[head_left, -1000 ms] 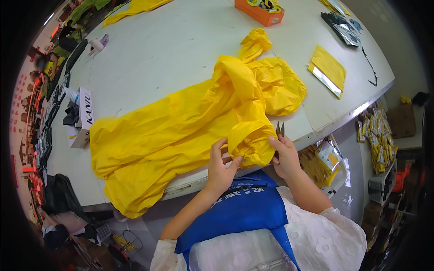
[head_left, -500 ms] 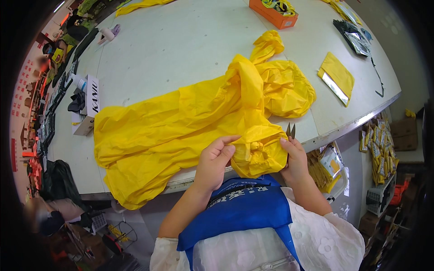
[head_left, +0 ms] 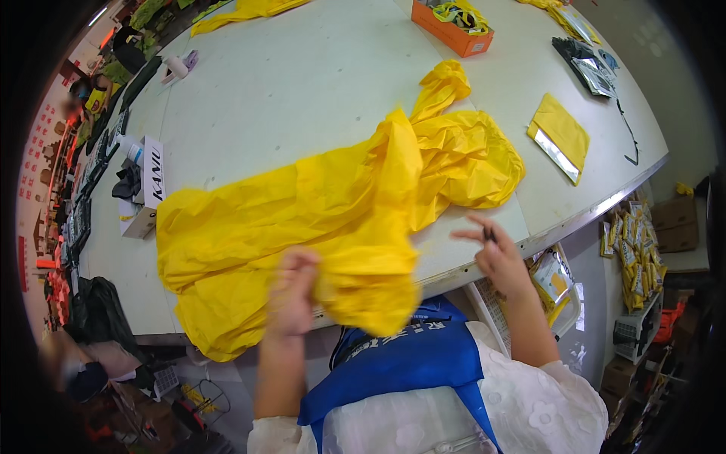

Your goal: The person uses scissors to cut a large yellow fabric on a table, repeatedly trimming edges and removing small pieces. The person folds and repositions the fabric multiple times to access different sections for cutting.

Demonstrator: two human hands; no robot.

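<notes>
A crumpled yellow raincoat [head_left: 302,193] of thin fabric stretches across the table, its near part hanging over the front edge. My left hand [head_left: 291,291], blurred by motion, pinches this near part by its left side. My right hand [head_left: 503,261] is off the fabric, over the table edge to its right. Dark thread snips [head_left: 490,234] sit in it, mostly hidden by the curled fingers, while the index and middle fingers point left.
The white table [head_left: 249,106] bears an orange box [head_left: 454,30] at the back and a folded yellow pouch [head_left: 560,136] at right. At left stands an open white carton [head_left: 151,181] with a bottle. Packed yellow bags [head_left: 631,242] hang low at right.
My left hand has drawn the near part of the raincoat left and down. The right hand has let go of the fabric, and the snips' blades no longer point up.
</notes>
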